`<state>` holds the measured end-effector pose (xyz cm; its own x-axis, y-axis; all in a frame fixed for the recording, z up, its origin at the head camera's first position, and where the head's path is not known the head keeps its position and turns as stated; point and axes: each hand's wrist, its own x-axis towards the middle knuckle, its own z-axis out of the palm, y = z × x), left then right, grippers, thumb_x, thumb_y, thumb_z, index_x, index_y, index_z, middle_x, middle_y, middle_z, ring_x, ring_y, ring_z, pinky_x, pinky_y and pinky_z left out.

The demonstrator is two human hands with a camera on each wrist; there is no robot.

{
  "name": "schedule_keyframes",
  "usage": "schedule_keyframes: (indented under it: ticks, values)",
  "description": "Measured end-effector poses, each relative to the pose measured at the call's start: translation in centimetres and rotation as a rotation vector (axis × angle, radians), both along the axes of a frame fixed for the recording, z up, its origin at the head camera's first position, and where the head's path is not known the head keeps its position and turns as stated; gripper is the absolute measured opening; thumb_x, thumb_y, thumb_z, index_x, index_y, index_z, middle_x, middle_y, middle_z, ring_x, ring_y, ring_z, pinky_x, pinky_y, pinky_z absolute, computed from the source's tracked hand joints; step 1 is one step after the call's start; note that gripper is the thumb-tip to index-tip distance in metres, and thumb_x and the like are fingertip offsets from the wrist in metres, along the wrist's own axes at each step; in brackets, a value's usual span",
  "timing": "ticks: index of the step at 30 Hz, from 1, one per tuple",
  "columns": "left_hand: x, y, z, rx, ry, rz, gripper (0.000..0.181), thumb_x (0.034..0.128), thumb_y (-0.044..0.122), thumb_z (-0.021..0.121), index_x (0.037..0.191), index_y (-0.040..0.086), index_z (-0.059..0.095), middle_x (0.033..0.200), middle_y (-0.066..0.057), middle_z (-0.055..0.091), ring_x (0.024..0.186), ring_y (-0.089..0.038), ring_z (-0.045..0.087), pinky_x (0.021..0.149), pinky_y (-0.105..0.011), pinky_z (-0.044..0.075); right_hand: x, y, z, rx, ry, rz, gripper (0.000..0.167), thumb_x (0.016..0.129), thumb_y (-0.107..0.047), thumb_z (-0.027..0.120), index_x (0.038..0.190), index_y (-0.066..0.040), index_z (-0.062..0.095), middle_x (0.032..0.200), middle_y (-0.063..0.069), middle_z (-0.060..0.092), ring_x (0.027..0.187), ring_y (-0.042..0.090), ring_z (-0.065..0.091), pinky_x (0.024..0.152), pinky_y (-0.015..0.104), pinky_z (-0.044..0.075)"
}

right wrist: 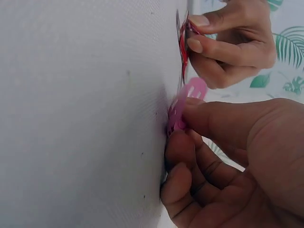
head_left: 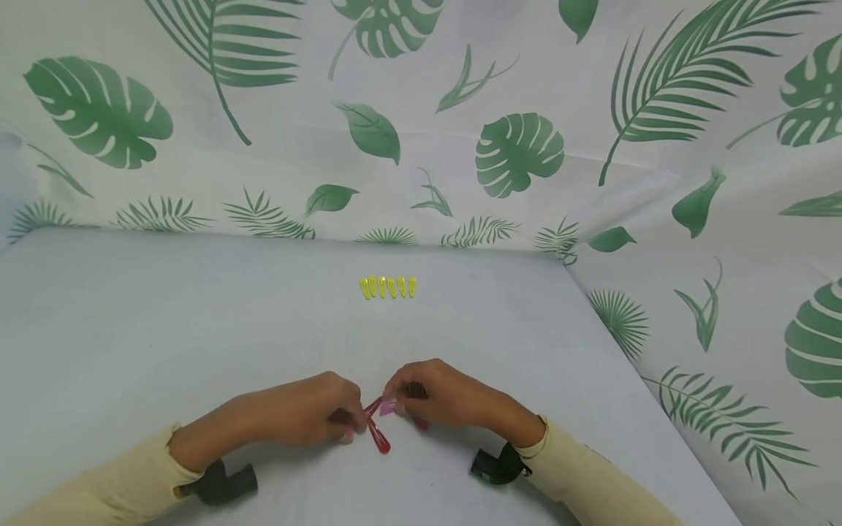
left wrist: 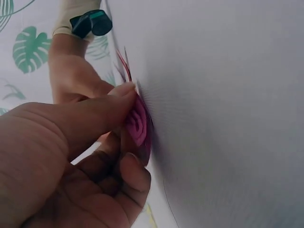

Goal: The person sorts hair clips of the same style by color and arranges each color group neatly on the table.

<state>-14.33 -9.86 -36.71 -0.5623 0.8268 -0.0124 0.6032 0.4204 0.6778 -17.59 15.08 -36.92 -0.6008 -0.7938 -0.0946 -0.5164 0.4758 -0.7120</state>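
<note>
My left hand [head_left: 309,409] pinches a pink-purple ridged piece [left wrist: 137,124] between thumb and fingers, low over the white surface. Red hair clips [head_left: 378,437] stick out beside its fingertips, one pointing toward me and another toward the right hand. My right hand [head_left: 444,394] pinches a pink hair clip [right wrist: 194,90] with slots in it, just right of the red ones. A small dark red part shows under the right hand in the head view; what it belongs to is partly hidden.
Several yellow clips [head_left: 388,286] lie in a row farther back on the white table [head_left: 197,314]. A leaf-print cloth [head_left: 434,124] hangs behind and along the right side. Each wrist carries a black camera.
</note>
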Motion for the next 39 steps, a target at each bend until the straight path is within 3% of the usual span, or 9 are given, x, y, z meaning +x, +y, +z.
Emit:
schedule_keyframes:
  ticks: [3, 8, 11, 16, 21, 29, 33, 39]
  values:
    - [-0.2, 0.1, -0.1, 0.032, -0.037, 0.027, 0.014, 0.0851, 0.000, 0.072, 0.091, 0.012, 0.076, 0.080, 0.016, 0.059, 0.073, 0.000, 0.054, 0.070, -0.021, 0.049, -0.2, 0.2, 0.0, -0.014, 0.033, 0.021, 0.017, 0.092, -0.002, 0.064, 0.105, -0.010, 0.072, 0.089, -0.009, 0.064, 0.074, 0.002, 0.053, 0.071, 0.021, 0.046]
    - [-0.7, 0.3, 0.0, 0.071, -0.108, 0.072, 0.015, 0.0870, 0.001, 0.070, 0.083, 0.015, 0.072, 0.074, 0.013, 0.061, 0.061, -0.001, 0.054, 0.061, -0.022, 0.049, -0.4, 0.4, 0.1, -0.006, -0.003, 0.014, 0.013, 0.093, -0.002, 0.063, 0.100, -0.010, 0.071, 0.084, -0.010, 0.063, 0.076, 0.003, 0.054, 0.073, 0.023, 0.047]
    - [-1.1, 0.5, 0.2, 0.088, -0.112, 0.091, 0.014, 0.0896, 0.004, 0.068, 0.083, 0.016, 0.071, 0.071, 0.011, 0.062, 0.057, -0.002, 0.053, 0.059, -0.023, 0.047, -0.6, 0.5, 0.2, -0.016, -0.016, 0.006, 0.011, 0.093, -0.004, 0.064, 0.097, -0.011, 0.070, 0.082, -0.011, 0.064, 0.075, 0.004, 0.055, 0.073, 0.023, 0.048]
    - [-2.2, 0.7, 0.7, 0.113, -0.039, 0.134, 0.009, 0.0918, 0.005, 0.066, 0.094, 0.009, 0.074, 0.079, 0.008, 0.069, 0.065, -0.004, 0.057, 0.063, -0.024, 0.050, -1.0, 0.6, 0.2, -0.079, -0.014, 0.003, 0.009, 0.092, -0.003, 0.065, 0.096, -0.008, 0.071, 0.090, -0.009, 0.067, 0.082, 0.006, 0.058, 0.077, 0.025, 0.050]
    - [-3.8, 0.6, 0.9, 0.119, 0.013, 0.209, 0.016, 0.0908, 0.002, 0.066, 0.105, 0.000, 0.074, 0.084, 0.004, 0.070, 0.064, -0.007, 0.054, 0.060, -0.024, 0.047, -1.6, 0.6, 0.1, -0.133, -0.100, -0.045, 0.015, 0.092, 0.002, 0.063, 0.104, -0.002, 0.070, 0.085, -0.001, 0.066, 0.074, 0.010, 0.059, 0.071, 0.026, 0.051]
    - [-5.9, 0.1, 0.3, 0.118, 0.058, 0.298, 0.024, 0.0879, -0.002, 0.067, 0.112, -0.004, 0.071, 0.106, -0.009, 0.071, 0.091, -0.014, 0.061, 0.078, -0.030, 0.050, -2.9, 0.2, 0.3, -0.172, -0.099, -0.098, 0.019, 0.091, 0.004, 0.064, 0.109, 0.001, 0.067, 0.083, 0.004, 0.064, 0.070, 0.016, 0.061, 0.065, 0.028, 0.051]
    - [-6.8, 0.0, -0.3, 0.143, 0.035, 0.330, 0.024, 0.0871, -0.003, 0.067, 0.111, -0.004, 0.071, 0.107, -0.009, 0.071, 0.096, -0.016, 0.062, 0.085, -0.036, 0.051, -3.7, 0.0, 0.4, -0.183, -0.074, -0.103, 0.023, 0.090, 0.007, 0.062, 0.113, 0.001, 0.066, 0.084, 0.004, 0.064, 0.069, 0.016, 0.061, 0.065, 0.029, 0.051]
    - [-8.2, 0.3, -0.9, 0.159, -0.021, 0.412, 0.025, 0.0868, -0.003, 0.065, 0.111, -0.004, 0.071, 0.109, -0.009, 0.070, 0.102, -0.019, 0.061, 0.089, -0.039, 0.049, -5.1, -0.6, 0.1, -0.172, -0.067, -0.143, 0.016, 0.091, 0.003, 0.065, 0.106, 0.001, 0.067, 0.086, 0.003, 0.068, 0.070, 0.016, 0.063, 0.065, 0.029, 0.052]
